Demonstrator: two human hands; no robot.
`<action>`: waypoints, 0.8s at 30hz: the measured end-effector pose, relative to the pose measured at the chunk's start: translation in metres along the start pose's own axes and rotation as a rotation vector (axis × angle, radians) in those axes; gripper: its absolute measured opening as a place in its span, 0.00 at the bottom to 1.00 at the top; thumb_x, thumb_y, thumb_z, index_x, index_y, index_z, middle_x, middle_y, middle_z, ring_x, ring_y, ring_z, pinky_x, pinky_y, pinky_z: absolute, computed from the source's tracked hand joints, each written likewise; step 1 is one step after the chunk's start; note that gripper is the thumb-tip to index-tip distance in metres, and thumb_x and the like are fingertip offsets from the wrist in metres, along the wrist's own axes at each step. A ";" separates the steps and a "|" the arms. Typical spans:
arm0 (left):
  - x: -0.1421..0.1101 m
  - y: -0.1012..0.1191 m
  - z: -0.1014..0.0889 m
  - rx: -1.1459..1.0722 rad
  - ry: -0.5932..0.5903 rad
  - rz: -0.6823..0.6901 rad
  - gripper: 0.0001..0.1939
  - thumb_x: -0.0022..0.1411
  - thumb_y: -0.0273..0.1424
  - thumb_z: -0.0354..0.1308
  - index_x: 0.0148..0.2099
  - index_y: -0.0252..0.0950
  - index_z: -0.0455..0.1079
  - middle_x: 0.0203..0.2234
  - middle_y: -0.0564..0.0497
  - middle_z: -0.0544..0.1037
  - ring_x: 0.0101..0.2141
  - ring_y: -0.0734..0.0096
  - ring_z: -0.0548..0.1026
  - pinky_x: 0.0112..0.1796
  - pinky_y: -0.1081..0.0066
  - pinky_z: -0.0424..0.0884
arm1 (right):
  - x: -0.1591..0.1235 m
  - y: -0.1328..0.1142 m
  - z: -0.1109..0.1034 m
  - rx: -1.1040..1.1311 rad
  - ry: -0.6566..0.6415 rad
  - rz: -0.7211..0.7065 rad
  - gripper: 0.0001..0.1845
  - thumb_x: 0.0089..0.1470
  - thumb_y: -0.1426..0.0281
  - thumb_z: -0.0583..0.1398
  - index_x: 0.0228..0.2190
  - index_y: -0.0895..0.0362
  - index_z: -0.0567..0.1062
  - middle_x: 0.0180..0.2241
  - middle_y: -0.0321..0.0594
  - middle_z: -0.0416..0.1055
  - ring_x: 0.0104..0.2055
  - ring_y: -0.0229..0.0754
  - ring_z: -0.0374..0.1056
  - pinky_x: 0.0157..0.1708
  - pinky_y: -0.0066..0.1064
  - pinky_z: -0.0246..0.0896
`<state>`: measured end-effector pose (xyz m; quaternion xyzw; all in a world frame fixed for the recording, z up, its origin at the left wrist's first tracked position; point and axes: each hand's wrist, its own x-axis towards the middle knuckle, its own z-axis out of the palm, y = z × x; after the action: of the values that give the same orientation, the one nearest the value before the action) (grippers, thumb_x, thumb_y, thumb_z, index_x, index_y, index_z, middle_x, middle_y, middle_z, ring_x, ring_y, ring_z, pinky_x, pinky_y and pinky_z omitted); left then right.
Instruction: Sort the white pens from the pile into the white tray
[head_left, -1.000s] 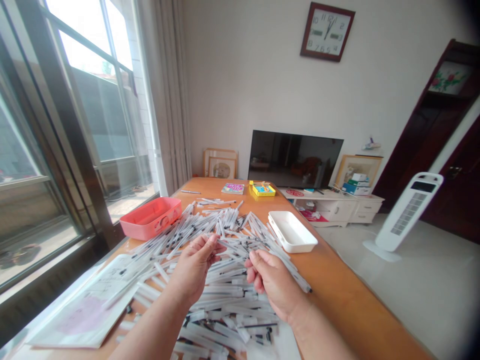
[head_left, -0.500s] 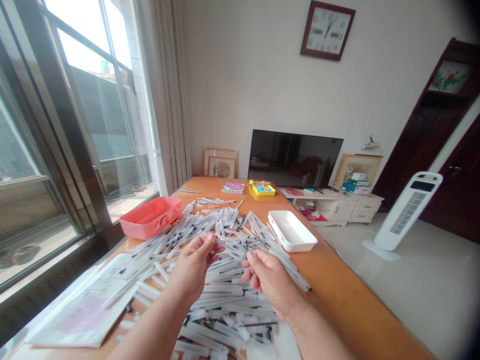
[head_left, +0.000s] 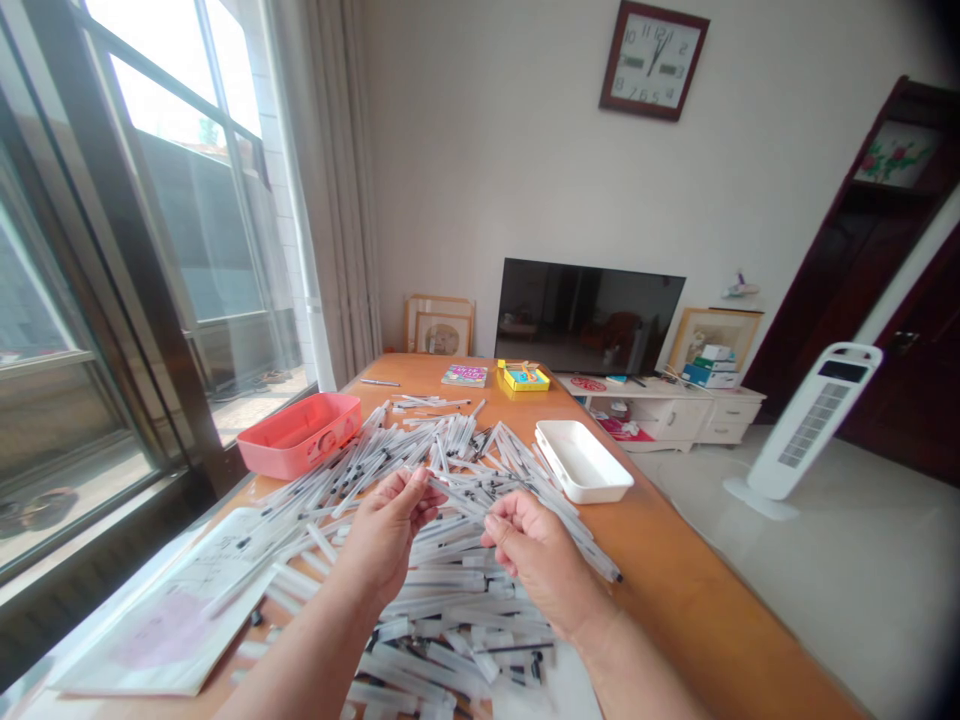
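Daylight comes through a tall window [head_left: 180, 200] on the left, beside a pale curtain [head_left: 330, 170], and a square wall clock [head_left: 651, 60] hangs above a dark flat-screen television [head_left: 589, 315] on a low white cabinet [head_left: 652, 410]. A white tower fan [head_left: 814, 420] stands on the floor [head_left: 847, 590] to the right. In the head view, an orange wooden surface [head_left: 675, 590] runs forward, carrying a large loose heap of clear plastic pens [head_left: 457, 590] with black ends, lying at all angles. Both hands hover over the middle of the heap. The left hand [head_left: 386, 535] has its grip together at the fingertips, right beside the pens, and the right hand [head_left: 544, 565] has its thumb and forefinger together among them; whether either grip clamps a pen is too hard to tell. A coral plastic tray [head_left: 300, 435] sits just beyond the heap on the left, and a white rectangular tray [head_left: 583, 460] sits beside it on the right. Printed paper sheets [head_left: 172, 600] lie at the near left, with a small book [head_left: 464, 375] and a yellow box [head_left: 526, 377] at the far end.
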<state>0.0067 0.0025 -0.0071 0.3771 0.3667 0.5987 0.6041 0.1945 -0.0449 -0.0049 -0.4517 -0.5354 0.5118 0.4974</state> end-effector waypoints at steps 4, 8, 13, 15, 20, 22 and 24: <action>0.000 0.000 -0.001 -0.005 0.009 0.001 0.14 0.58 0.41 0.65 0.37 0.35 0.71 0.29 0.51 0.78 0.33 0.74 0.75 0.36 0.74 0.68 | 0.000 0.000 0.001 0.017 -0.001 0.076 0.20 0.61 0.52 0.56 0.35 0.57 0.70 0.30 0.38 0.74 0.22 0.31 0.59 0.21 0.24 0.50; 0.000 0.000 -0.001 0.005 0.011 0.014 0.14 0.58 0.41 0.65 0.37 0.35 0.71 0.29 0.51 0.78 0.33 0.74 0.74 0.37 0.74 0.67 | 0.000 0.004 0.002 -0.044 -0.026 0.080 0.21 0.62 0.52 0.55 0.33 0.58 0.71 0.27 0.39 0.74 0.21 0.32 0.59 0.20 0.24 0.48; 0.000 -0.001 -0.001 0.022 0.023 0.020 0.15 0.58 0.42 0.65 0.36 0.35 0.71 0.28 0.50 0.77 0.33 0.72 0.75 0.37 0.73 0.67 | 0.001 0.002 0.003 -0.006 0.026 0.041 0.15 0.58 0.56 0.60 0.35 0.56 0.70 0.32 0.37 0.75 0.24 0.31 0.60 0.22 0.23 0.49; 0.000 -0.001 -0.001 0.022 0.024 0.025 0.15 0.58 0.42 0.65 0.36 0.35 0.71 0.29 0.51 0.77 0.34 0.72 0.75 0.37 0.73 0.67 | 0.001 0.001 0.003 0.004 0.020 0.097 0.20 0.61 0.52 0.56 0.35 0.57 0.71 0.30 0.39 0.75 0.21 0.31 0.58 0.20 0.24 0.48; 0.001 -0.003 -0.001 0.067 0.026 0.050 0.16 0.58 0.43 0.64 0.35 0.35 0.70 0.28 0.51 0.77 0.33 0.73 0.74 0.37 0.73 0.67 | 0.002 0.005 0.001 -0.062 0.000 0.060 0.16 0.60 0.56 0.58 0.33 0.57 0.71 0.28 0.38 0.75 0.22 0.32 0.59 0.22 0.24 0.50; 0.002 -0.003 -0.001 0.080 0.042 0.050 0.16 0.58 0.44 0.64 0.34 0.35 0.70 0.28 0.51 0.77 0.33 0.73 0.74 0.37 0.73 0.67 | 0.002 0.008 0.000 -0.068 0.017 0.013 0.12 0.58 0.60 0.61 0.34 0.57 0.70 0.30 0.36 0.74 0.25 0.32 0.61 0.23 0.24 0.51; 0.001 -0.003 0.000 0.081 0.052 0.046 0.17 0.58 0.45 0.64 0.34 0.35 0.70 0.28 0.51 0.77 0.32 0.73 0.74 0.37 0.73 0.68 | 0.003 0.009 0.000 -0.064 0.019 0.004 0.11 0.57 0.61 0.61 0.35 0.56 0.70 0.30 0.36 0.74 0.26 0.33 0.62 0.24 0.24 0.52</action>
<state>0.0079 0.0035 -0.0095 0.3939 0.3974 0.6066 0.5648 0.1937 -0.0417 -0.0136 -0.4735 -0.5457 0.4911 0.4866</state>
